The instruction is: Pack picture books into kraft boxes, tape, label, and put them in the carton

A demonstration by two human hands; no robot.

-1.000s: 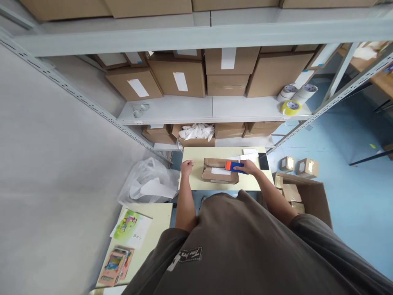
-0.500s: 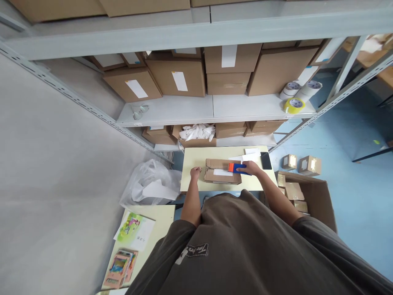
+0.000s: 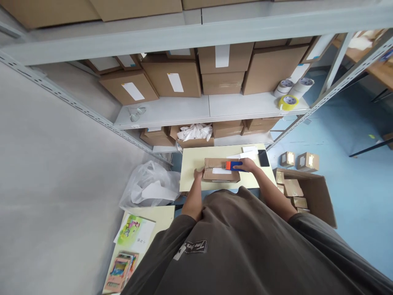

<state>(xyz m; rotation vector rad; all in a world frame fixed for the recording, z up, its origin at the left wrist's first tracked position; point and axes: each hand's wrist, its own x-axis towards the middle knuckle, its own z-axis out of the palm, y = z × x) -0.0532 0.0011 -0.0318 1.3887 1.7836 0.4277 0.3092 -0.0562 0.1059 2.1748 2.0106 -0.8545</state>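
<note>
A small cardboard box with a white label lies on the pale yellow table. My right hand is closed round a blue and orange tape dispenser that rests on the box's top right. My left hand presses against the box's left end; its fingers are too small to make out.
A black phone and white papers lie at the table's far right. An open carton of small boxes stands on the blue floor to the right. A plastic bag lies left. Shelves of cartons and tape rolls rise behind.
My left hand has moved right across the table from an open spot to the box's left end. My right hand stays on the tape dispenser on the box.
</note>
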